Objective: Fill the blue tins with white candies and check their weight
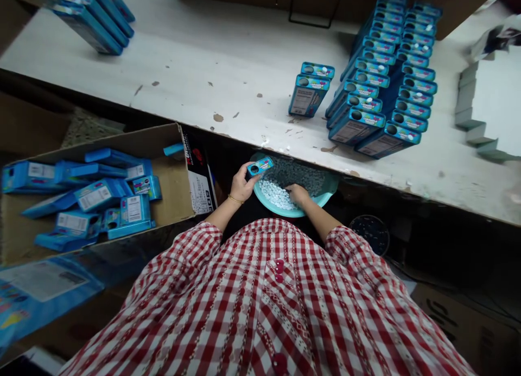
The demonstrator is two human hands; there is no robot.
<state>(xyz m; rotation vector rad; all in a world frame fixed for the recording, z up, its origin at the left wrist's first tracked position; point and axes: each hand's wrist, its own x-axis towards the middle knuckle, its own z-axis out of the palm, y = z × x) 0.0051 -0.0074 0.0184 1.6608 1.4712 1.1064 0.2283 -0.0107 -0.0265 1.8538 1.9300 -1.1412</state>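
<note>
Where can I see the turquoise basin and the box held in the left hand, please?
Turquoise basin (285, 211), head view: on its front wall.
Held box (261, 166), head view: on its printed top face.

held blue box, standing boxes right: lettering too small to read | white labels left: blurred | carton near right: print unclear

The basin (pellets inside) sits right of the carton.

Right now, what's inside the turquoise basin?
Small white tablets, with the right hand dipped among them. They cover the turquoise basin's bottom, so what's underneath can't be seen.
</note>
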